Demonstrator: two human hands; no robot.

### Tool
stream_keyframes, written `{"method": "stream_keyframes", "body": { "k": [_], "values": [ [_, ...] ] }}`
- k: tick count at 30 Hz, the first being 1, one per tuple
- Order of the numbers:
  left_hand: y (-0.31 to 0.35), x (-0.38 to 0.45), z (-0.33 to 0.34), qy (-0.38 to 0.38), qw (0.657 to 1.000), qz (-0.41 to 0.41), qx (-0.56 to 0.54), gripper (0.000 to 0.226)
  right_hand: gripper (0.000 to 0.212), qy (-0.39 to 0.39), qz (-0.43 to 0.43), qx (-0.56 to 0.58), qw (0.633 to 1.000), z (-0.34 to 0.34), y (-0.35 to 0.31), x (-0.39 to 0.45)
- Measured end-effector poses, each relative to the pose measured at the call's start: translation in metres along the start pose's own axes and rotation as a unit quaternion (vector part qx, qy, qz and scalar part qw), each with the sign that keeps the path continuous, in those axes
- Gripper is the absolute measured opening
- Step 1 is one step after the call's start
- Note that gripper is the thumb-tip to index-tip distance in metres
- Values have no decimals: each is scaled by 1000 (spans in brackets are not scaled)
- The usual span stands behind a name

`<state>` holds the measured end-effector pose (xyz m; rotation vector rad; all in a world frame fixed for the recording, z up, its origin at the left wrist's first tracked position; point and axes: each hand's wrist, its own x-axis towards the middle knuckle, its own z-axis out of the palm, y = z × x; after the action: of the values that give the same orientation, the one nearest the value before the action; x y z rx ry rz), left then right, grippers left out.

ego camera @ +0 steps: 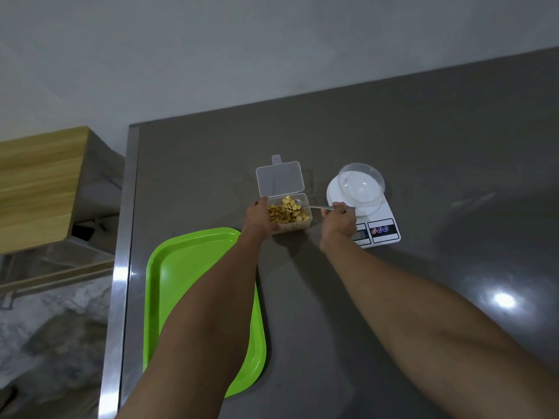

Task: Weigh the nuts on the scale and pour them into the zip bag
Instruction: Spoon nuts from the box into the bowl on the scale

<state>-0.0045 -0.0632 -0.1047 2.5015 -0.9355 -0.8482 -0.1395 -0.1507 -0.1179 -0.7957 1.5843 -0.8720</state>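
Far left, off the tabletop (pixel 423 140): a wooden cabinet (pixel 39 182) and pale floor. Nearer in, a bright green tray (pixel 169 282), lying flat and partly hidden under the left forearm.

Next, the left hand (pixel 257 217), fingers wrapped round the left side of a clear plastic box (pixel 304 226), steadying it. Box lid (pixel 279 178) hinged open and standing back, a small tab on its far edge; any print there too small to read. Inside the box, the nuts (pixel 286 211), pale yellow, heaped under the bowl of a metal spoon (pixel 314 207).

Just right of the box, the right hand (pixel 338 217), fingers curled round the spoon handle, spoon tip dug into the heap and carrying a mound.

Further right, a white kitchen scale (pixel 378 228) with a clear bowl (pixel 361 182) sitting on its platform, apparently still without nuts. Display partly covered by the right hand; reading not legible. Three round buttons on a dark panel, one red, two blue, markings unreadable. No brand visible. No zip bag in view.

Step in hand, by judgement: scooping the first spoonful for weighing. Next move calls for lifting the loaded spoon level, carrying it right over the bowl rim and tipping it in gently, with the box kept held to stop it sliding.
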Motion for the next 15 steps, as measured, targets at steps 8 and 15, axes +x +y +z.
{"method": "stream_keyframes", "body": {
  "k": [8, 15],
  "values": [
    [5, -1, -2, 1, 999, -6, 37, 80, 29, 48, -15, 51, 997, -24, -37, 18],
    [10, -2, -4, -2, 999, -15, 41, 82, 29, 164, -59, 55, 983, -65, -57, 55]
  ]
}}
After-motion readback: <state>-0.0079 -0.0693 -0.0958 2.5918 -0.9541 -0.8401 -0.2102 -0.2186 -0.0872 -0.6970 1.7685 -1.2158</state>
